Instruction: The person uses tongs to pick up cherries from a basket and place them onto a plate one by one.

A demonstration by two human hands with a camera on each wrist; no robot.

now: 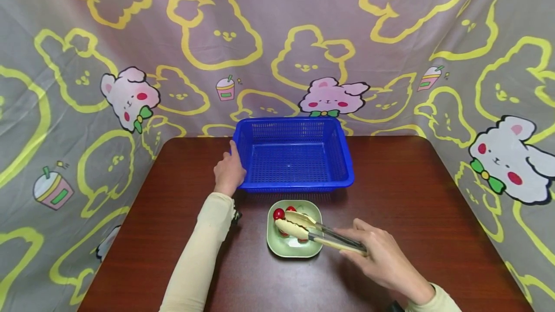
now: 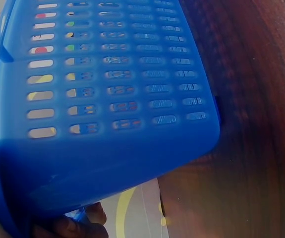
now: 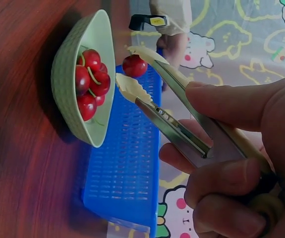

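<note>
My right hand (image 1: pixel 383 254) grips a pair of metal tongs (image 3: pixel 174 131) with cream scalloped tips. The tips are over a pale green bowl (image 1: pixel 295 253) of red cherries (image 3: pixel 100 83), some with green stems. One cherry (image 3: pixel 135 65) shows between the tips in the right wrist view, above the bowl's rim; whether both tips press it I cannot tell. Behind the bowl stands a blue slotted plastic basket (image 1: pixel 288 185). My left hand (image 1: pixel 230 172) holds the basket's left rim, its fingers (image 2: pixel 80 227) curled beneath the edge in the left wrist view.
Everything stands on a dark red-brown wooden table (image 1: pixel 191 172) with rounded far corners. Grey cloth (image 1: pixel 269 23) printed with yellow outlines and white rabbits hangs behind and along both sides. Bare tabletop shows left and right of the basket.
</note>
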